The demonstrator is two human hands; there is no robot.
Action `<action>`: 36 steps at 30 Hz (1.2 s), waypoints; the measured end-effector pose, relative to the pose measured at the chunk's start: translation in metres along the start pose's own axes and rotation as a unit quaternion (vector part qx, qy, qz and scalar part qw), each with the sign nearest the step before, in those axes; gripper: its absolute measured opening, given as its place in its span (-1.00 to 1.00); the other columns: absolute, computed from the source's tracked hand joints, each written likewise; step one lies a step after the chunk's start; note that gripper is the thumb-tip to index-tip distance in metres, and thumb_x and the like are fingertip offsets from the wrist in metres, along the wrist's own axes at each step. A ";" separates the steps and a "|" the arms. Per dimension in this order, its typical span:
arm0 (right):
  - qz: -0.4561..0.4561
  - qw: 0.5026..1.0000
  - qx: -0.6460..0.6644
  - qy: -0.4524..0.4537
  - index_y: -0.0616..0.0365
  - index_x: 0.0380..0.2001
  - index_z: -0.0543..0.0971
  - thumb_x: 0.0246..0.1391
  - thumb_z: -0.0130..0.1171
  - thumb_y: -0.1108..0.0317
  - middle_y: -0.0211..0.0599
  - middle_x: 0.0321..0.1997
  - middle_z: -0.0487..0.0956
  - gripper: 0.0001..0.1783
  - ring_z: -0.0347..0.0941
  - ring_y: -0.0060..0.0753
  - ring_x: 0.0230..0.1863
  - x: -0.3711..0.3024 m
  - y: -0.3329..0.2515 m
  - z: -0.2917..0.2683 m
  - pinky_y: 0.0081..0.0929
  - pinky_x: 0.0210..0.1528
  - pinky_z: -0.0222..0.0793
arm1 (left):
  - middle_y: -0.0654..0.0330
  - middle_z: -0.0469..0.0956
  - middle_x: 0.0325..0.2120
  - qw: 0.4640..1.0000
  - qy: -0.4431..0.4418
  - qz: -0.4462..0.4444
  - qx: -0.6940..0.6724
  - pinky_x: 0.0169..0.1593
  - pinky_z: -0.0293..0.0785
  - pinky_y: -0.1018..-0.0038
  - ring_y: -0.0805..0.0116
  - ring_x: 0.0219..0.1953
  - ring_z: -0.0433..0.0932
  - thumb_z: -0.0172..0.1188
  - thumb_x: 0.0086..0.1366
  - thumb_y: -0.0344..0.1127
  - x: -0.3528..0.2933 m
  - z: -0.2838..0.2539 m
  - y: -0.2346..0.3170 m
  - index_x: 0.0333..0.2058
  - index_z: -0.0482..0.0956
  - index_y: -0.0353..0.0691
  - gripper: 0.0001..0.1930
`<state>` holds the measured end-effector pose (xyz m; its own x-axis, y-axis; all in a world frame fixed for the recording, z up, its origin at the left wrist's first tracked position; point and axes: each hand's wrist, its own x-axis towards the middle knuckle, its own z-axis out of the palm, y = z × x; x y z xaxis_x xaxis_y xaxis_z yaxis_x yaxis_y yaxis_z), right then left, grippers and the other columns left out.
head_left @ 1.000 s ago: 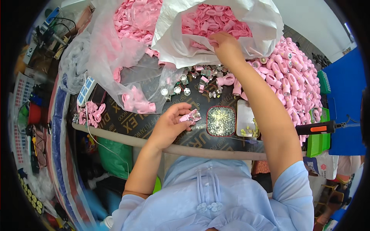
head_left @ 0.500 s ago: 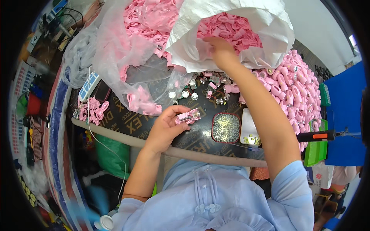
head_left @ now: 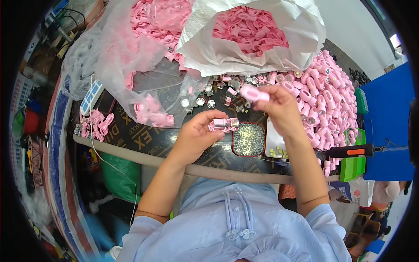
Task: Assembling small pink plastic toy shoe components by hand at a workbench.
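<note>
My left hand (head_left: 195, 136) pinches a small pink plastic housing (head_left: 222, 125) with silvery metal parts set in its open side, above the near part of the black table. My right hand (head_left: 282, 109) is closed on a pink plastic shell (head_left: 254, 94) with an oval opening, slightly blurred, up and to the right of the housing. Behind them a white sack (head_left: 196, 52) lies open, full of pink shells (head_left: 251, 32). Under and beside my right hand stand a tin of small clear and yellowish pieces (head_left: 248, 142) and a white tray (head_left: 274, 137) with several yellow-green bits.
Finished-looking pink pieces (head_left: 325, 102) are heaped at the right, by a green basket (head_left: 350, 161) and a screwdriver-like tool (head_left: 349, 151) on a coiled cord. Small circuit parts (head_left: 208, 89) lie mid-table. A clear plastic bag (head_left: 118, 65) and pink parts (head_left: 98, 124) occupy the left.
My right hand has come out of the white sack toward me, bringing a pink shell near my left hand. The left hand keeps its hold on the housing.
</note>
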<state>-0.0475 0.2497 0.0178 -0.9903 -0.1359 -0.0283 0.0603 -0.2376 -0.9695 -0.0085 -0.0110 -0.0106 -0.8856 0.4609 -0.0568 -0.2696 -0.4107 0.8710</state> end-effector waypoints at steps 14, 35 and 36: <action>-0.052 0.993 -0.096 -0.046 0.30 -0.07 0.65 -0.07 0.42 0.61 -0.16 0.05 0.60 -0.59 0.55 -0.35 0.07 -0.052 0.019 0.046 -0.41 0.16 0.47 | 0.10 0.44 0.12 0.995 0.007 0.059 0.077 0.16 0.50 0.47 0.38 0.12 0.50 0.17 0.26 -0.69 -0.009 0.020 0.000 0.24 0.30 -0.36 -0.43; -0.010 0.999 -0.029 0.008 0.31 0.00 0.61 0.16 0.25 0.57 -0.20 0.04 0.60 -0.68 0.54 -0.42 0.04 -0.056 0.002 0.043 -0.50 0.09 0.49 | 0.04 0.45 0.15 0.999 0.004 0.050 0.016 0.19 0.50 0.42 0.33 0.16 0.49 0.18 0.27 -0.68 -0.006 0.019 0.000 0.30 0.23 -0.35 -0.38; -0.019 1.000 -0.018 0.006 0.35 0.02 0.59 0.17 0.26 0.56 -0.21 0.06 0.59 -0.67 0.54 -0.46 0.05 -0.054 0.004 0.042 -0.51 0.11 0.48 | 0.04 0.45 0.15 0.999 0.003 0.050 0.016 0.19 0.50 0.42 0.33 0.16 0.49 0.18 0.27 -0.68 -0.006 0.019 0.000 0.30 0.23 -0.35 -0.38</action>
<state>0.0115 0.2161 0.0253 -0.9932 -0.1165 0.0058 0.0185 -0.2066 -0.9783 0.0044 0.0013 -0.0012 -0.9101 0.4133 0.0282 -0.1676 -0.4297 0.8873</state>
